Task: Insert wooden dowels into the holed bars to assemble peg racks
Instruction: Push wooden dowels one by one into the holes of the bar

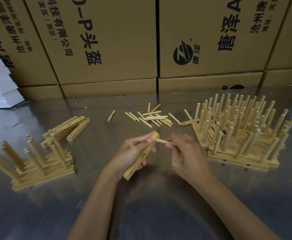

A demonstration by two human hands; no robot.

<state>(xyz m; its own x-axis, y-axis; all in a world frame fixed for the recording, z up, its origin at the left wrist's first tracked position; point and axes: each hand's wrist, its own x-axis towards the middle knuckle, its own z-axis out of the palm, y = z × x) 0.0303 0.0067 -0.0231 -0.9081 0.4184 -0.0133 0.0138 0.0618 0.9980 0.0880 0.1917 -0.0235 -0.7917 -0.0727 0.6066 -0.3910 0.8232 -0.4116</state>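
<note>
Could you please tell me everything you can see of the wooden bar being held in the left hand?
The holed bar is a short, pale, square-edged strip of light wood with two round holes visible along its near face. It is held tilted above the metal table, far end higher. The left hand grips its middle, thumb near the top. At that upper end a dowel, pinched by the right hand, points into the bar; whether it is seated is unclear.

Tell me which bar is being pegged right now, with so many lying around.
The holed bar gripped in the left hand, with the right hand pushing a dowel into its far end. The other empty bars lie stacked at the left.
</note>
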